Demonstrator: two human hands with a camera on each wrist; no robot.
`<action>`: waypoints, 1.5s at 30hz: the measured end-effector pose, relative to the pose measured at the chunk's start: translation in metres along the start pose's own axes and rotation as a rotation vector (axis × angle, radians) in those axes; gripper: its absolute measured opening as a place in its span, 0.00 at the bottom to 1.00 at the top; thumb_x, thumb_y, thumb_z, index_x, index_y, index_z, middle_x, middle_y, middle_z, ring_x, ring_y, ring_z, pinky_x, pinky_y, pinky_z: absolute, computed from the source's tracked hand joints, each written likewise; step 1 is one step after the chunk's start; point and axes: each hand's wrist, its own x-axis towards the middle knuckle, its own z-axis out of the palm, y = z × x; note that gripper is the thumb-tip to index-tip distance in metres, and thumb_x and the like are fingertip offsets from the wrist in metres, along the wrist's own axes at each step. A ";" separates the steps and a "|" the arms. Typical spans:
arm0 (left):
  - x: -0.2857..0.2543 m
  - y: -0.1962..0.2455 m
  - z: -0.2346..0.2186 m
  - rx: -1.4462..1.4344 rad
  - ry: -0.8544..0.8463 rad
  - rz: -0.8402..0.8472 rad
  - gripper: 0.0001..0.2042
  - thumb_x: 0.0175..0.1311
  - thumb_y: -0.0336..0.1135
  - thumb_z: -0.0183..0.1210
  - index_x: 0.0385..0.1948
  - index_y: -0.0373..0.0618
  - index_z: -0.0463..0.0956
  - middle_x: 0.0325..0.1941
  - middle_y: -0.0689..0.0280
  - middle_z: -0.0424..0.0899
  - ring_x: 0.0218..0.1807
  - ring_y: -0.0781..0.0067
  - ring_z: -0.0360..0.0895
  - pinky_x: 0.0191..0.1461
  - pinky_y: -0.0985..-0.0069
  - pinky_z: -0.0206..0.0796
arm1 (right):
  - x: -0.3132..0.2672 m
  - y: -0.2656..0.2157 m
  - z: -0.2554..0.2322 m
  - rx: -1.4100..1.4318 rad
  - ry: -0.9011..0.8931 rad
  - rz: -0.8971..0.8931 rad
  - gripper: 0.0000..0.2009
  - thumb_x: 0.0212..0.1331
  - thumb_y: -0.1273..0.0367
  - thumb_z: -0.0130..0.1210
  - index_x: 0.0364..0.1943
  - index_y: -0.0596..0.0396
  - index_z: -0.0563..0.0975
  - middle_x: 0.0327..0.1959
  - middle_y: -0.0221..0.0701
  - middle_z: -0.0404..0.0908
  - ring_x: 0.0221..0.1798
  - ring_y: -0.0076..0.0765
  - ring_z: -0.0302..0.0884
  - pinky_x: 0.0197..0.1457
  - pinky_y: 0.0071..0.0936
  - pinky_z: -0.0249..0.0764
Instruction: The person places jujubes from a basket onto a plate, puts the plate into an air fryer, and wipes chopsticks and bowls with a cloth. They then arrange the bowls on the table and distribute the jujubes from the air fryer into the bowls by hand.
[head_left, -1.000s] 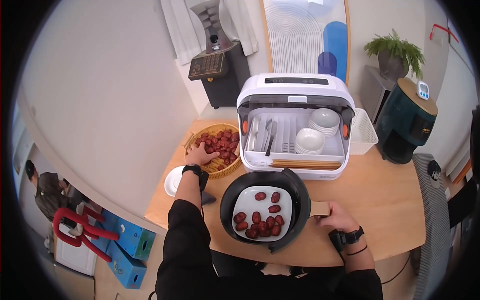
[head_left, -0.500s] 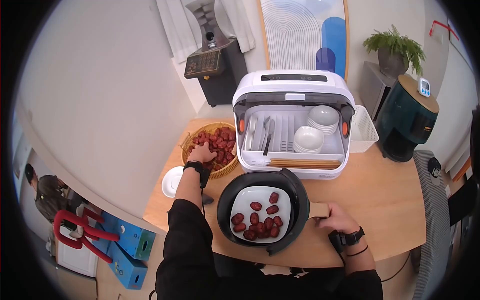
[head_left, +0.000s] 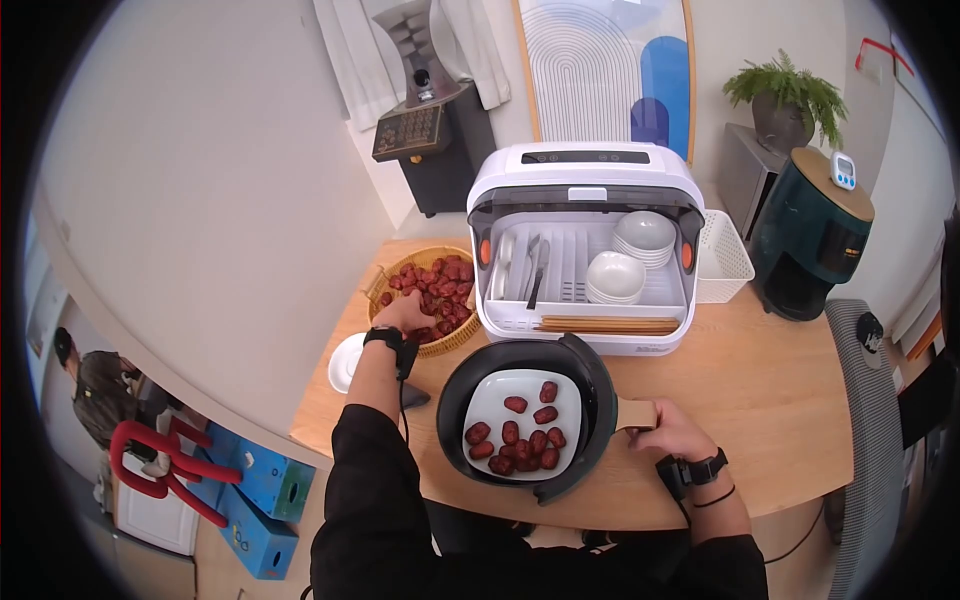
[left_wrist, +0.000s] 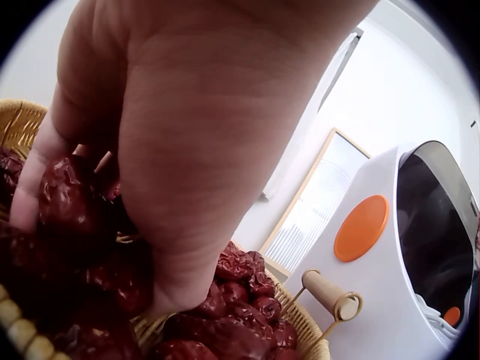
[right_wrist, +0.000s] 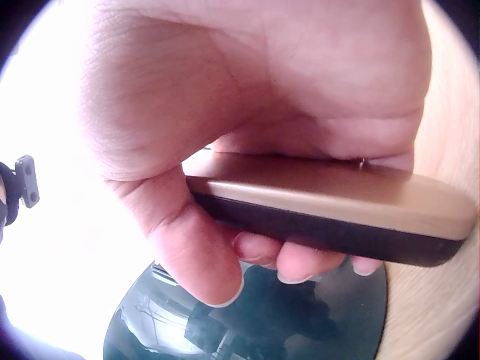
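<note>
My left hand [head_left: 405,313] reaches down into a round wicker basket [head_left: 425,347] heaped with wrinkled red dates [head_left: 455,275]. In the left wrist view its thumb [left_wrist: 184,289] points down among them, and a date [left_wrist: 71,199] lies against the fingers on the other side. Some fingertips are hidden, so I cannot tell whether they grip any dates. My right hand [head_left: 680,435] grips the wood-coloured handle [right_wrist: 337,199] of a black air fryer basket [head_left: 600,420], fingers curled beneath it. Inside that sits a square white plate [head_left: 487,405] bearing several dates [head_left: 525,452].
Behind the air fryer basket stands a white dish cabinet [head_left: 590,170] holding bowls, cutlery and chopsticks. A small white dish [head_left: 343,362] lies beside my left forearm. At the right are a white plastic basket [head_left: 725,260] and a dark green air fryer [head_left: 810,240].
My left hand has shifted slightly toward me in the wicker basket, its fingers lower among the dates. One date on the plate has shifted toward the middle. My right hand keeps its grip.
</note>
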 end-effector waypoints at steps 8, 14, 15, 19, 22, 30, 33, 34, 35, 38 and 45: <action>0.001 -0.009 0.009 -0.044 -0.064 0.076 0.25 0.48 0.43 0.68 0.46 0.42 0.72 0.45 0.50 0.83 0.46 0.51 0.81 0.49 0.61 0.73 | -0.001 -0.004 0.002 0.041 0.002 0.019 0.11 0.43 0.81 0.64 0.32 0.55 0.78 0.29 0.19 0.78 0.33 0.17 0.73 0.42 0.19 0.70; -0.003 -0.017 0.013 -0.084 0.130 0.205 0.19 0.46 0.40 0.69 0.38 0.43 0.74 0.40 0.52 0.83 0.43 0.50 0.80 0.46 0.62 0.72 | -0.003 -0.008 0.003 0.029 0.005 0.020 0.10 0.43 0.80 0.63 0.32 0.56 0.78 0.29 0.18 0.77 0.34 0.17 0.72 0.42 0.19 0.70; -0.002 -0.017 0.008 -0.172 0.197 0.194 0.19 0.46 0.39 0.69 0.38 0.43 0.74 0.39 0.52 0.82 0.42 0.50 0.80 0.46 0.62 0.72 | -0.002 -0.009 0.005 0.023 0.011 0.008 0.10 0.43 0.80 0.63 0.32 0.56 0.78 0.28 0.18 0.77 0.33 0.17 0.72 0.41 0.19 0.69; -0.018 0.010 -0.020 -0.338 0.297 0.253 0.18 0.46 0.35 0.67 0.39 0.42 0.73 0.37 0.51 0.81 0.42 0.48 0.79 0.47 0.60 0.72 | -0.001 0.002 0.001 -0.001 0.009 0.008 0.10 0.43 0.80 0.63 0.31 0.56 0.78 0.28 0.18 0.77 0.33 0.16 0.72 0.41 0.19 0.69; -0.062 0.056 -0.045 -0.238 0.253 0.545 0.17 0.48 0.33 0.66 0.40 0.42 0.73 0.35 0.54 0.81 0.41 0.55 0.80 0.44 0.63 0.73 | -0.001 -0.003 0.001 -0.001 0.001 -0.004 0.10 0.43 0.80 0.63 0.32 0.56 0.78 0.28 0.19 0.77 0.33 0.17 0.72 0.41 0.19 0.69; -0.215 0.166 -0.021 -0.125 -0.281 1.069 0.18 0.62 0.38 0.62 0.51 0.44 0.70 0.49 0.59 0.72 0.41 0.62 0.79 0.47 0.70 0.72 | 0.000 -0.004 0.004 0.007 0.015 0.012 0.10 0.43 0.80 0.62 0.32 0.56 0.78 0.28 0.20 0.77 0.34 0.17 0.72 0.40 0.19 0.69; -0.197 0.151 -0.030 -0.167 -0.166 0.997 0.17 0.64 0.41 0.60 0.49 0.43 0.73 0.47 0.56 0.76 0.43 0.55 0.79 0.50 0.65 0.72 | -0.001 -0.008 0.006 0.024 0.036 0.022 0.10 0.41 0.80 0.63 0.30 0.55 0.77 0.27 0.20 0.76 0.33 0.18 0.71 0.40 0.19 0.68; -0.180 0.140 -0.038 -0.198 -0.042 0.931 0.17 0.63 0.42 0.60 0.49 0.42 0.74 0.46 0.55 0.77 0.44 0.55 0.79 0.50 0.65 0.71 | -0.001 -0.009 0.007 0.044 0.051 0.032 0.10 0.39 0.80 0.63 0.27 0.55 0.76 0.26 0.20 0.74 0.32 0.18 0.69 0.40 0.20 0.67; -0.160 0.128 -0.049 -0.198 -0.013 0.733 0.17 0.63 0.43 0.61 0.48 0.41 0.75 0.46 0.53 0.78 0.45 0.54 0.79 0.51 0.63 0.71 | -0.003 -0.011 0.009 0.044 0.052 0.033 0.10 0.39 0.80 0.63 0.27 0.55 0.76 0.26 0.20 0.74 0.32 0.18 0.69 0.40 0.20 0.67; -0.086 0.066 -0.051 -0.044 0.191 0.125 0.27 0.61 0.54 0.59 0.52 0.39 0.76 0.54 0.47 0.78 0.59 0.50 0.74 0.59 0.61 0.68 | -0.004 -0.018 0.013 0.070 0.077 0.050 0.10 0.39 0.80 0.63 0.27 0.55 0.76 0.26 0.20 0.74 0.32 0.18 0.69 0.39 0.20 0.67; -0.039 0.026 0.002 0.154 -0.052 -0.249 0.47 0.55 0.76 0.51 0.65 0.40 0.67 0.58 0.47 0.79 0.62 0.54 0.76 0.63 0.60 0.68 | -0.001 -0.002 0.004 0.036 0.034 0.009 0.10 0.42 0.80 0.62 0.31 0.55 0.77 0.28 0.18 0.76 0.33 0.16 0.71 0.40 0.18 0.69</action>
